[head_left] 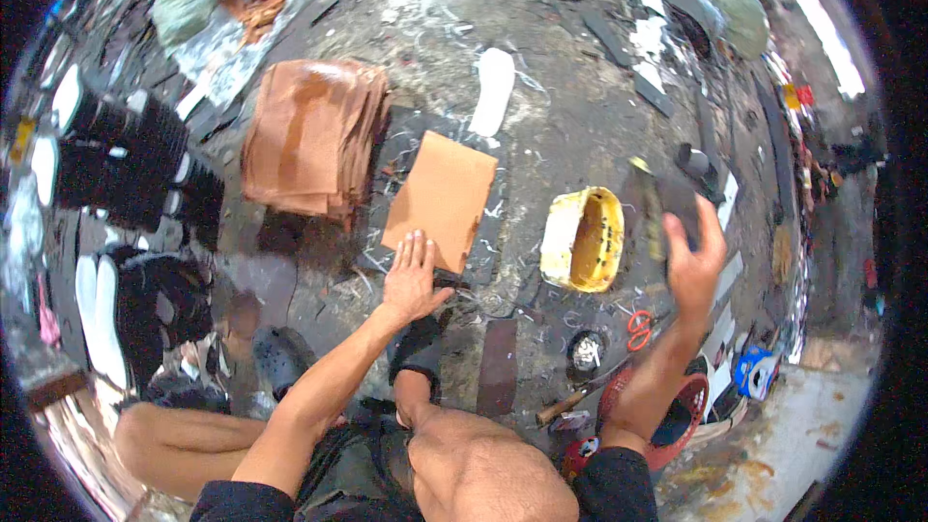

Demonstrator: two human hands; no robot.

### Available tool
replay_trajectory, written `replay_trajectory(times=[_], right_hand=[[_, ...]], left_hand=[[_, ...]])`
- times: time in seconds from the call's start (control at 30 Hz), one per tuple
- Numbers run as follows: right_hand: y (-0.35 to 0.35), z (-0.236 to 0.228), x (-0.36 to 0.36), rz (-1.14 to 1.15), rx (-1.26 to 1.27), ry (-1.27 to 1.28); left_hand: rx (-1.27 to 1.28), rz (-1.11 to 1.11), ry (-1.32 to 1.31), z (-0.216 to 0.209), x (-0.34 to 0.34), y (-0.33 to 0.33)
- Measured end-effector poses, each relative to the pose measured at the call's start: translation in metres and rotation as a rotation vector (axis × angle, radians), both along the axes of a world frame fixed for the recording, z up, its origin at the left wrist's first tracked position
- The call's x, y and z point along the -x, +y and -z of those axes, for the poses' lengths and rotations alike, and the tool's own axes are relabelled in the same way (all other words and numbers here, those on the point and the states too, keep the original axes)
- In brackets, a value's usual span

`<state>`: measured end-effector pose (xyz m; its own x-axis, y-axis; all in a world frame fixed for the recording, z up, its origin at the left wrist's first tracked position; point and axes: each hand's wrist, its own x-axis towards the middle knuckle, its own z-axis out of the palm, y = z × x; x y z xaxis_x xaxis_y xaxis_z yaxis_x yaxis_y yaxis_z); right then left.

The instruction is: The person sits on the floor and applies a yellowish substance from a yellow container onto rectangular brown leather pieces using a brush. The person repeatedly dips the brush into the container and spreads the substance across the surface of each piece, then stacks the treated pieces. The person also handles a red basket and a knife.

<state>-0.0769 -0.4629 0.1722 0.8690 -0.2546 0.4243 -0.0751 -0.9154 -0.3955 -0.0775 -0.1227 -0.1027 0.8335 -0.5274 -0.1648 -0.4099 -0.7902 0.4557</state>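
1. a single tan leather sheet (442, 195) is pressed flat by the left hand (414, 278), whose fingers are spread open on the sheet's near edge; nothing is clasped in that grip.
2. the sheet lies on the floor (561, 116), on a dark mat, just left of the yellow tub (583, 238), which is taken as the landmark.
3. the sheet is judged light, thin and bendable, somewhat stiff like cut hide; it is best held down by a flat palm or lifted by an edge or corner, since the face gives little to pinch.
4. the right hand (693, 259) is raised just right of the tub, fingers curled around a dark brush-like tool (653, 208); the grip is closed on it, though the tool is blurred.
5. one stack of brown leather sheets (314, 135) lies well left of the tub, beyond the single sheet; the number of sheets in it cannot be counted.
6. the tub is one, with a yellowish paste inside, judged sticky and easy to tip.
7. near the tub, towards the person, one pair of orange-handled scissors (638, 329) and one wooden-handled hammer (570, 404) are seen; one white sole-shaped piece (494, 89) lies beyond the tub, to its left.
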Motion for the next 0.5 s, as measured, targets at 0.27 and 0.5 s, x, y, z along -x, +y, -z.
replay_trajectory(times=[0.27, 0.5], right_hand=[[0.115, 0.273, -0.157, 0.005, -0.543, 0.199], [0.228, 0.265, -0.156, 0.063, -0.007, 0.336]], left_hand=[[-0.062, 0.010, 0.016, -0.019, 0.006, -0.035], [-0.147, -0.031, 0.034, -0.018, 0.007, -0.004]])
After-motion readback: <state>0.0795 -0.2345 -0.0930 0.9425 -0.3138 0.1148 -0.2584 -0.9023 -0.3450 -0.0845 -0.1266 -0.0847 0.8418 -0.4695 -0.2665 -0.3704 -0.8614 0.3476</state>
